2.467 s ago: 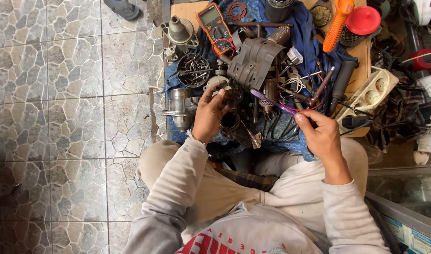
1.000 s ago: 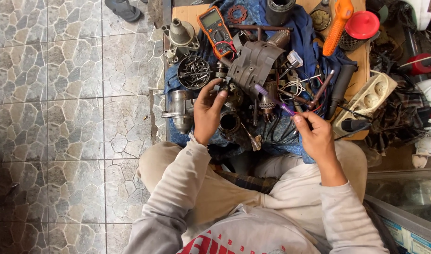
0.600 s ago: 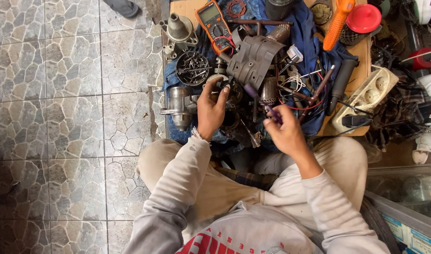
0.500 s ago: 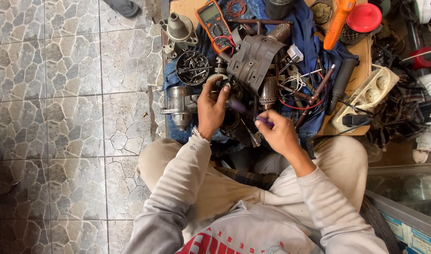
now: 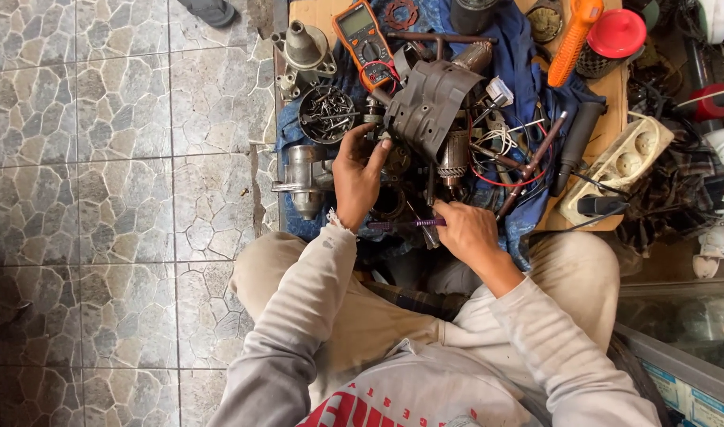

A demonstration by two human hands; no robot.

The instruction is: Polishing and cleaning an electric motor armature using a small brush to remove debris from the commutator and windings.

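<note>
Left hand [image 5: 356, 175] grips motor part [image 5: 394, 158]; right hand [image 5: 466, 231] holds purple tool [image 5: 405, 224].

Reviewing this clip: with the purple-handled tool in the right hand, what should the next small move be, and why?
Probably guide the purple-handled tool leftward into the dark part that the left hand grips. The right hand holds the tool level, its tip pointing under the left hand, but contact with the part cannot be made out.

An orange multimeter [image 5: 364, 35] with 1 grey rectangular screen lies at the board's far edge.
</note>
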